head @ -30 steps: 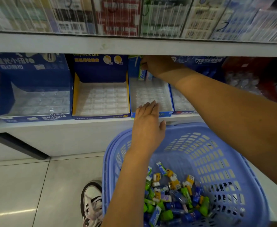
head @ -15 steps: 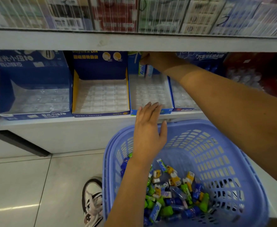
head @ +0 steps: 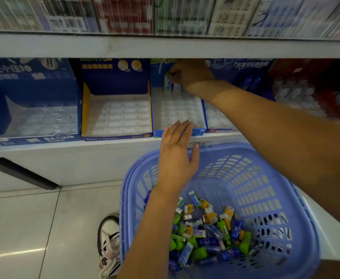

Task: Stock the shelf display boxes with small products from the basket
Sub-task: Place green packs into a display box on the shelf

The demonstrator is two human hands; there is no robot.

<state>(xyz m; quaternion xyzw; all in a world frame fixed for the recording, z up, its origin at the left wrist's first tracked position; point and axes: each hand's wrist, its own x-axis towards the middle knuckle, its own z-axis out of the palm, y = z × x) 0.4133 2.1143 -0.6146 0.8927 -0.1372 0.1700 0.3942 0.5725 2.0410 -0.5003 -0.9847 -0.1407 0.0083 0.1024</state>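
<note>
A blue plastic basket (head: 281, 200) stands below the shelf, with several small green, blue and yellow products (head: 207, 230) in its bottom. My right hand (head: 191, 74) reaches to the back of the third display box (head: 177, 111) and pinches a small green-topped product (head: 168, 82) standing upright in the back row. My left hand (head: 178, 154) hovers with straight fingers over the basket's far rim, fingertips at the front edge of that box, holding nothing.
Three more display boxes sit on the shelf: a blue one (head: 32, 109) at left, a yellow-edged one (head: 116, 115), and one (head: 217, 117) partly behind my right arm. All show clear plastic trays. A shoe (head: 108, 242) stands on the tiled floor beside the basket.
My left hand has stayed near the box's front edge. My right hand remains at the back row of the third box. The view has shifted slightly.
</note>
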